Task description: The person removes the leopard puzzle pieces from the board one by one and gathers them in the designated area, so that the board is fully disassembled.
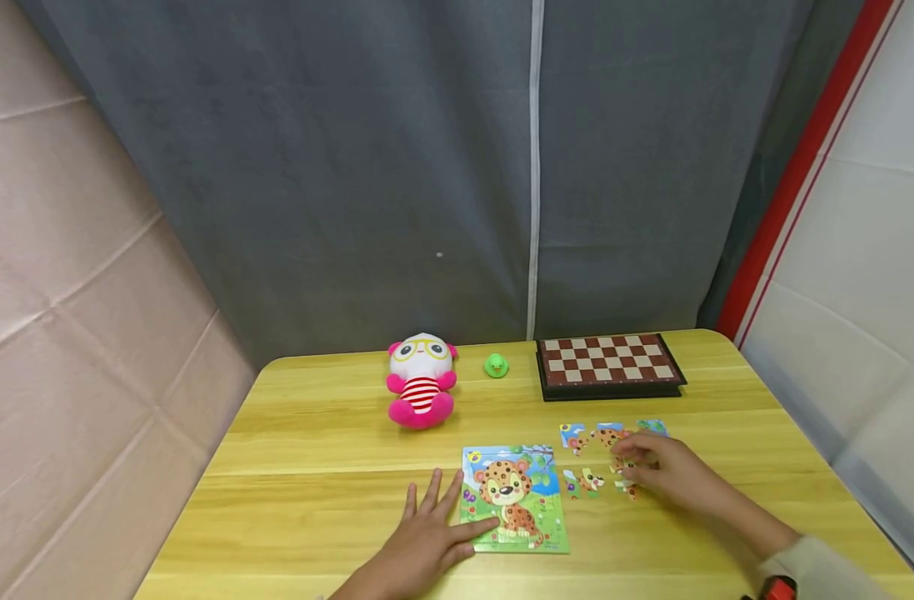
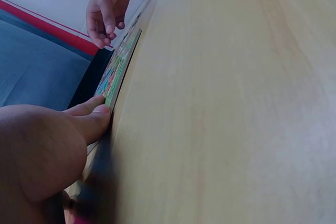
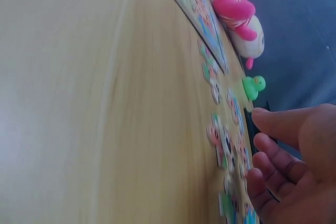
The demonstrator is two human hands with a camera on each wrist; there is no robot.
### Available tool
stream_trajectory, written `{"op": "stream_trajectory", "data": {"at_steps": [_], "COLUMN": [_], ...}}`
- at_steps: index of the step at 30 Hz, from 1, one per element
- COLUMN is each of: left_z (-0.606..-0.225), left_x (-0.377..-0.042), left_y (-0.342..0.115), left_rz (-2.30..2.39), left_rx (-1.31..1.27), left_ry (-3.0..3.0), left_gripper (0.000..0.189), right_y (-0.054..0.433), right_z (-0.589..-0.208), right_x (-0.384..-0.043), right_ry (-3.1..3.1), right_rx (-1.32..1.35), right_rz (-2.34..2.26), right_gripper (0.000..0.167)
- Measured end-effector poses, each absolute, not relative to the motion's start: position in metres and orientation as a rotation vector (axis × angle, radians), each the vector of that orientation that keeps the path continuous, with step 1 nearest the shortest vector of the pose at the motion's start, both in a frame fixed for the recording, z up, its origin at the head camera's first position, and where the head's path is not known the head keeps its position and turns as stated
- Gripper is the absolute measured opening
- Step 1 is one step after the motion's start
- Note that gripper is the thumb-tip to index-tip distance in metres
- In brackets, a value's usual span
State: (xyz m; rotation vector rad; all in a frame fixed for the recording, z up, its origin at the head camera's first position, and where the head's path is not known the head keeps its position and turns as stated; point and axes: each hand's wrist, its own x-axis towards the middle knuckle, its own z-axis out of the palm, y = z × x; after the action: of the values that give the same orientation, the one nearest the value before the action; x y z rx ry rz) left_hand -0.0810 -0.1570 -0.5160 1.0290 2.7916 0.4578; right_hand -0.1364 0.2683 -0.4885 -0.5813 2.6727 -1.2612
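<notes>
The right grip [image 1: 655, 467], thumb and fingers parted, is just over loose puzzle pieces [image 1: 593, 481] right of the leopard picture [image 1: 535, 492], on whose left part the spread-fingered left grip [image 1: 427, 537] rests its thumb.

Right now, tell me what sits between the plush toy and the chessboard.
In the head view, a green duck sits between the plush toy and the chessboard.

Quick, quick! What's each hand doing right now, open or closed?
Left hand: open, fingers spread, touching the rectangular blue-and-green leopard puzzle board.
Right hand: open, holding nothing I can see, near the small multicoloured jigsaw pieces.
</notes>
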Motion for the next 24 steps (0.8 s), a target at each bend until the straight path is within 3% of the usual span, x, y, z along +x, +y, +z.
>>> {"op": "stream_trajectory", "data": {"at_steps": [16, 24], "left_z": [-0.515, -0.517], "left_x": [-0.08, -0.081], "left_y": [-0.156, -0.156], "left_rz": [0.442, 0.41], "left_rx": [1.031, 1.004], "left_ry": [2.803, 2.815], "left_gripper": [0.048, 0.061], "right_y": [0.223, 0.198], "right_z": [-0.49, -0.491], "right_x": [-0.139, -0.139], "right_ry": [2.586, 2.511], "right_rx": [-0.637, -0.678], "right_rz": [-1.306, -1.337], "right_gripper": [0.027, 0.025]}}
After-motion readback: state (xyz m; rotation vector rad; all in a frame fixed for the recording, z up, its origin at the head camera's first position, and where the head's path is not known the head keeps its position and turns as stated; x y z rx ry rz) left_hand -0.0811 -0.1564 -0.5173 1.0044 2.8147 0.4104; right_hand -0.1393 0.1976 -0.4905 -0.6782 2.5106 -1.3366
